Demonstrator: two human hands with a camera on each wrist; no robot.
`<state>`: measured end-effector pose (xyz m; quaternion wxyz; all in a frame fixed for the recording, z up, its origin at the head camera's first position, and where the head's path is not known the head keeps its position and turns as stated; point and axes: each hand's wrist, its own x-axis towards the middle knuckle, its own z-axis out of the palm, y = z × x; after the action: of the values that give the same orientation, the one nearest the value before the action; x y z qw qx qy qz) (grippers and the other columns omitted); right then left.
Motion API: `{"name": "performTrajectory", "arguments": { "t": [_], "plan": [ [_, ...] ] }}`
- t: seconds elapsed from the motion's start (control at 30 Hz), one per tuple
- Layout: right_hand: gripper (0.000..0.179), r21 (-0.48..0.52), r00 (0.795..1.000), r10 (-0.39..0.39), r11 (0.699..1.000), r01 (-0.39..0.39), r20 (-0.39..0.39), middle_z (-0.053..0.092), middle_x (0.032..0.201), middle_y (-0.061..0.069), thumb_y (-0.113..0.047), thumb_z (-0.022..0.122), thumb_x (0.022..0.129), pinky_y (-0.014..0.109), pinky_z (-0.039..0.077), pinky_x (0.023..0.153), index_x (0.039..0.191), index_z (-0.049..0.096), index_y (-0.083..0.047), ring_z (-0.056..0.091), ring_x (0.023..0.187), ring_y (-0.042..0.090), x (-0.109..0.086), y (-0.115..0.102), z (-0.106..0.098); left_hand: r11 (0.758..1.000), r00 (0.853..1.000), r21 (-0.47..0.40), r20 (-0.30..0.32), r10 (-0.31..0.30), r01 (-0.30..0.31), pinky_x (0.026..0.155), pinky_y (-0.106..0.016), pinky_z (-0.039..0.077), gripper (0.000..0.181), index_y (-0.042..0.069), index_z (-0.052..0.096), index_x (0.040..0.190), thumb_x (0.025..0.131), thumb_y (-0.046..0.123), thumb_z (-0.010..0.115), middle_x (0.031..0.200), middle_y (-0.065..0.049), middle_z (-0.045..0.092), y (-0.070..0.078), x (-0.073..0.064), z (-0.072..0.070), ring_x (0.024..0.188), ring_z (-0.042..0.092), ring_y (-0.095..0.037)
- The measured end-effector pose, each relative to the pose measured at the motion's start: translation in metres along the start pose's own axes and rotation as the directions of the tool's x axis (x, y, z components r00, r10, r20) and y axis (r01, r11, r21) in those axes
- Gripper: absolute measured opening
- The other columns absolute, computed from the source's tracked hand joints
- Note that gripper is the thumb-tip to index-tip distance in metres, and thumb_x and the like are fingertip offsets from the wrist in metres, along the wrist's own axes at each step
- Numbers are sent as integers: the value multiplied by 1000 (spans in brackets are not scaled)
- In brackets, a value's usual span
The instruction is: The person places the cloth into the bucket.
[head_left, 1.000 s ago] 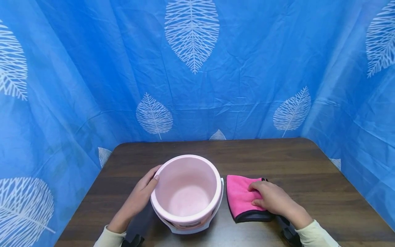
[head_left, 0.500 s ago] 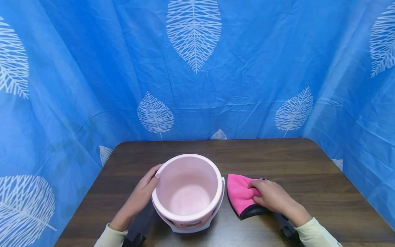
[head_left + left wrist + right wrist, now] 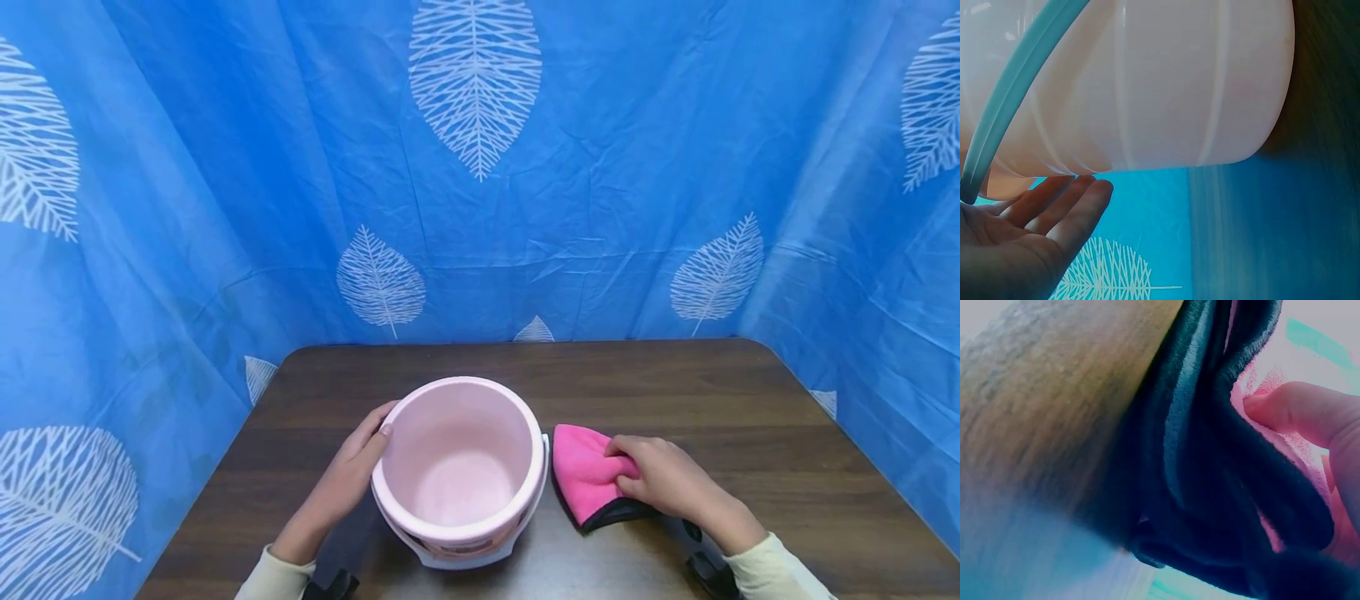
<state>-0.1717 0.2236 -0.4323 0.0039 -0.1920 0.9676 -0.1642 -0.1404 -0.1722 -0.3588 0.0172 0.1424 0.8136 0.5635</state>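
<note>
A pale pink bucket (image 3: 459,525) stands upright on the table, its inside bare in the head view. Its light handle (image 3: 1013,94) hangs down around the outside. My left hand (image 3: 337,483) holds the bucket's left rim, thumb over the edge; in the left wrist view its fingers (image 3: 1085,209) lie along the outer wall. Right of the bucket is a folded bright pink cloth (image 3: 581,471) with black edging. My right hand (image 3: 667,479) pinches the cloth, which bunches up between thumb and fingers. In the right wrist view the thumb (image 3: 1297,412) presses into the pink layers above the dark folded edges.
A dark brown wooden table (image 3: 637,383) with rounded far corners carries both things. Behind it and at the sides hangs a blue curtain (image 3: 585,167) with white leaf prints. Black straps (image 3: 708,575) are on both wrists.
My right hand has gathered the cloth: it lay flatter a second ago, and its near black edge has drawn up and narrowed. The left hand stays at the bucket rim.
</note>
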Motion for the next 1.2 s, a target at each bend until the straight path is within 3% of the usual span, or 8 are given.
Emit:
{"name": "performTrajectory", "arguments": {
  "t": [0.17,0.47,0.7,1.2],
  "plan": [
    [29,0,1000,-9,1000,9,-16,53,81,-15,-24,72,69,27,42,61,95,60,-23,45,65,6,-2,-2,-3,1000,1000,-9,2,9,-9,95,-42,33,39,5,31,134,97,19,32,135,-11,35,-5,0,0,119,39,-27],
    [28,-9,997,-41,999,41,-60,51,77,-17,-26,71,69,23,39,57,94,59,-25,43,61,4,-5,-2,-8,999,1000,-39,-4,21,-22,96,-40,31,39,16,33,134,97,28,33,135,-4,36,-34,7,-2,121,37,-20],
    [28,-13,992,-68,998,67,-104,52,78,-17,-26,71,69,21,39,56,94,60,-24,43,61,3,-7,-2,-12,999,1000,-43,1,20,-20,97,-41,31,38,16,33,134,97,27,32,135,-4,36,-32,6,-2,121,36,-20],
    [31,15,991,-36,999,39,-130,54,81,-13,-27,72,69,22,40,55,97,60,-23,44,61,5,-8,-3,-19,998,999,-40,-7,39,-39,95,-39,34,38,18,35,132,97,30,33,133,-3,38,-35,8,-1,117,41,-20]
  ]
}}
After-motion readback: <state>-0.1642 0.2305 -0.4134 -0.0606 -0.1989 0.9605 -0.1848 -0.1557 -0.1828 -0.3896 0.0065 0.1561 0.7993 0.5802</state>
